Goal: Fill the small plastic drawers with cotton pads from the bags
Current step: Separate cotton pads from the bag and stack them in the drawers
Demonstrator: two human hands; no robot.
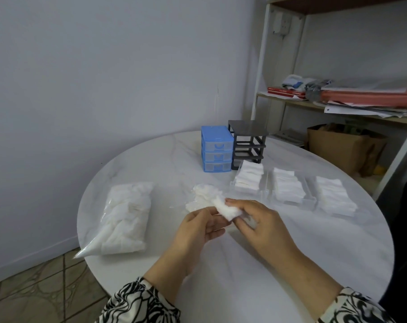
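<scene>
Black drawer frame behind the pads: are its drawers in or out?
Out. The black frame shows open slots; three clear drawers filled with pads lie on the table.

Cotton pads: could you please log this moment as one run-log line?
both hands hold cotton pads | three clear drawers out, filled | black frame empty | full bag left

Right of the round white table (256, 264) stands a pale shelving unit (263, 73) — red books (286, 92), crumpled cloths (295, 80) and stacked papers (370, 102) on one shelf, a brown cardboard box (337, 145) beneath — patterned floor tiles (41, 287) lower left.
</scene>
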